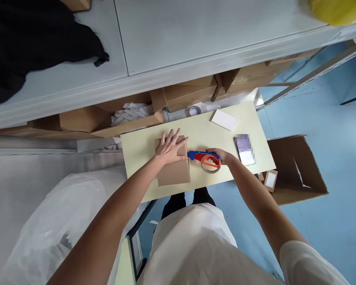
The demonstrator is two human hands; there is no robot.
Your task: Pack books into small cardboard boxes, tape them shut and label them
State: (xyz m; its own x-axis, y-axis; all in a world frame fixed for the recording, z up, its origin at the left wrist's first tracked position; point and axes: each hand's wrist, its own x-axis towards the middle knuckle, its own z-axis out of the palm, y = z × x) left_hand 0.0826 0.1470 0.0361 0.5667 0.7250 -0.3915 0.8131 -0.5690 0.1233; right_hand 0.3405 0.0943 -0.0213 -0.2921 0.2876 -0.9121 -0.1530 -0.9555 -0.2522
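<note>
A brown cardboard box [174, 173] lies on the pale yellow table [142, 150]. My left hand [171, 149] rests flat on its top with the fingers spread. Gripped in my right hand [221, 155] is a red and blue tape dispenser [199, 155] carrying a roll of tape. The dispenser's blue front end meets the right side of the box, near my left fingertips. Part of my right hand's fingers is hidden behind the dispenser.
On the table's right side are a white box [224, 120] and a phone [245, 149]. An open carton [296, 166] stands on the floor at right, with small boxes in it. Cartons [190, 93] line the shelf behind. A plastic bag [68, 206] bulges at left.
</note>
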